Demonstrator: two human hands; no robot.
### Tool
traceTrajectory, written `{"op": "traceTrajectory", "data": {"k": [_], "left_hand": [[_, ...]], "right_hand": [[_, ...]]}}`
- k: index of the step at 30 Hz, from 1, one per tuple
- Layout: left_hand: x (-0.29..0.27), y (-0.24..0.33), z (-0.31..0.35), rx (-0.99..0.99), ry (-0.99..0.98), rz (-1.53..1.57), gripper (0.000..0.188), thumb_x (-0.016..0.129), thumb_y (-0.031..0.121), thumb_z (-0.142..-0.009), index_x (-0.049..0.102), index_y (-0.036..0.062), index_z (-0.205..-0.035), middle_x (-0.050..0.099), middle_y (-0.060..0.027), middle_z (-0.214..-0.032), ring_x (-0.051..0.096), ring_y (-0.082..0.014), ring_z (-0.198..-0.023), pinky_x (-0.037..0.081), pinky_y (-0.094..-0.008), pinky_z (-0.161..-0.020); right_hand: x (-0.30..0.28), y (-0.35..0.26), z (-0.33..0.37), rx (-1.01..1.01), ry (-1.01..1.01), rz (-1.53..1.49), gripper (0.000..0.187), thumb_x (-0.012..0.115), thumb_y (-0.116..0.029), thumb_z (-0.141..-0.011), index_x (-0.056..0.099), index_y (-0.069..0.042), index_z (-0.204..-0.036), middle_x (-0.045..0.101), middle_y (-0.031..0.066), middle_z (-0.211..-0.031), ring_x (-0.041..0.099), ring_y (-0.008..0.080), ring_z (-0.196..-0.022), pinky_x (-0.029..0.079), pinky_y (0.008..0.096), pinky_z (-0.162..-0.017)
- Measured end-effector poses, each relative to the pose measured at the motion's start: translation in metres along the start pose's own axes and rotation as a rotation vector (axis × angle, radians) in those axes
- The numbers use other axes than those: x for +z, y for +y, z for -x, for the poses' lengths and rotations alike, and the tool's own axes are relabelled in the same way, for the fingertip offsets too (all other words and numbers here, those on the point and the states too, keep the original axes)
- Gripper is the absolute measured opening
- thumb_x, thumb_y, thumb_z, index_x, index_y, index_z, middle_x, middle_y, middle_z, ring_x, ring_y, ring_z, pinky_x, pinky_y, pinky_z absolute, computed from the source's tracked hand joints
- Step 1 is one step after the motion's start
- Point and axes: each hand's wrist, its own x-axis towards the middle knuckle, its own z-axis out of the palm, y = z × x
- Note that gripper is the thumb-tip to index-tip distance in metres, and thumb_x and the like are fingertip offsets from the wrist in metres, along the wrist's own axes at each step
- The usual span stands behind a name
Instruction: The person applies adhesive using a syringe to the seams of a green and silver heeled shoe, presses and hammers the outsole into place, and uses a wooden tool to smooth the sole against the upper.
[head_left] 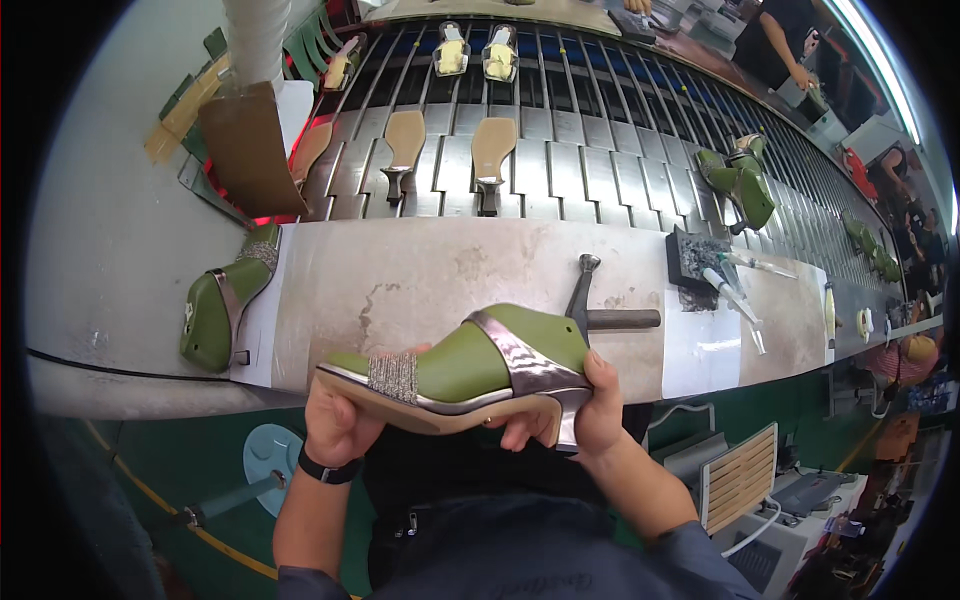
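Note:
Between my two hands, tipped on its side in front of the bench, is a heeled sandal [543,364] on a green shoe last [460,365]. It has a glittery toe band, a shiny metallic strap and a tan sole. Around the toe end closes my left hand [338,425], its wrist in a black band. The heel end is gripped by my right hand [598,408], fingers under the sole. Just beyond the sandal, a hammer [622,319] rests on the bench. Another green last with a sandal [212,318] stands at the bench's left end.
Behind the bench [450,255], a slatted metal conveyor [560,175] carries heeled soles [493,150] and a green-lasted pair [742,185]. On the bench's right are a dark abrasive-looking block [695,258] and syringes [735,297]. A brown board [250,150] hangs at left. Other people work far right.

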Motion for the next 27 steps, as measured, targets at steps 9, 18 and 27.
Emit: {"op": "traceTrajectory", "data": {"k": [9, 18, 27], "left_hand": [[-0.004, -0.035, -0.062, -0.301, 0.024, -0.972, 0.034, 0.072, 0.011, -0.1, 0.067, -0.0035, -0.13, 0.074, -0.0092, -0.12, 0.069, -0.0137, -0.103, 0.06, -0.0276, -0.079], [-0.006, -0.05, -0.093, -0.399, -0.003, -1.094, 0.035, 0.072, 0.014, -0.1, 0.068, -0.0035, -0.131, 0.074, -0.009, -0.11, 0.069, -0.0101, -0.086, 0.058, -0.0252, -0.07], [-0.019, -0.099, -0.278, -0.034, -0.019, -1.231, 0.044, 0.075, 0.019, -0.099, 0.064, -0.0052, -0.134, 0.074, -0.0145, -0.117, 0.073, -0.0173, -0.098, 0.059, -0.0301, -0.086]], "right_hand": [[-0.027, -0.116, -0.088, -0.648, 0.781, 0.684, 0.05, 0.067, -0.028, -0.1, 0.06, 0.004, -0.137, 0.073, 0.0177, -0.123, 0.075, 0.0296, -0.106, 0.06, 0.0386, -0.089], [-0.105, -0.179, -0.14, -1.092, 1.198, 1.987, 0.066, 0.074, -0.014, -0.088, 0.054, -0.002, -0.15, 0.055, 0.0285, -0.151, 0.055, 0.0452, -0.137, 0.044, 0.0524, -0.114], [-0.076, -0.104, -0.191, -0.323, 0.303, 2.208, 0.026, 0.068, -0.014, -0.093, 0.074, 0.002, -0.111, 0.062, 0.0217, -0.136, 0.059, 0.0385, -0.128, 0.054, 0.0505, -0.101]]}}
